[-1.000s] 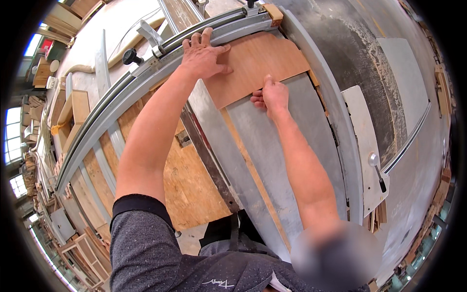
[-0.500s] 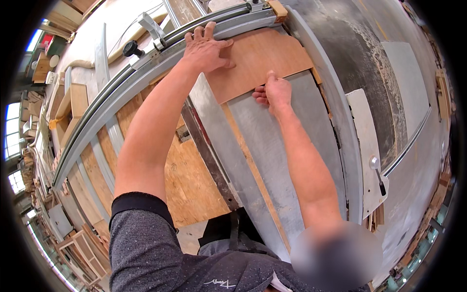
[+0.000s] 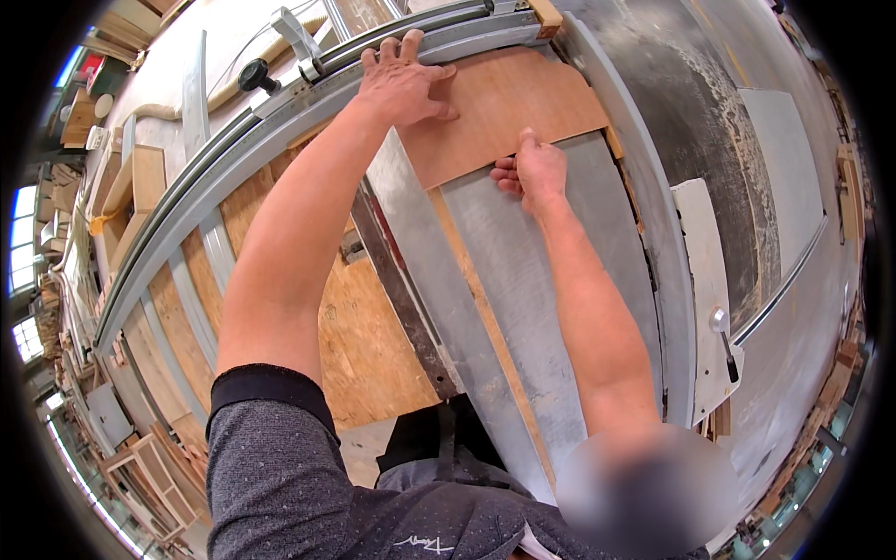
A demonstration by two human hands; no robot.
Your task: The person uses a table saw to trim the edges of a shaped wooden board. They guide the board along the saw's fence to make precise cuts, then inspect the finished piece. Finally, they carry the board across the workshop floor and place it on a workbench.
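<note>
My left hand (image 3: 401,86) rests with fingers spread on a reddish-brown thin wooden board (image 3: 504,98), its fingertips touching a grey metal fence (image 3: 330,89) along the board's far edge. My right hand (image 3: 534,173) pinches the board's near edge, thumb on top and other fingers curled at or under the edge. Beneath lies a grey metal table surface (image 3: 579,233) with a narrow wooden strip (image 3: 485,308) along it. A black knob (image 3: 258,75) and a metal stop (image 3: 297,42) sit on the fence, left of my left hand.
A framed side table with plywood panels (image 3: 369,336) is at the left. On the right are a long metal rail (image 3: 672,308), a white plate with a lever (image 3: 709,280) and a dark worn surface (image 3: 709,140). Wooden boxes (image 3: 135,196) and timber stand further left.
The board, fence and both hands have moved a little up and away from my body, slightly rightward. The hands keep the same hold on the board.
</note>
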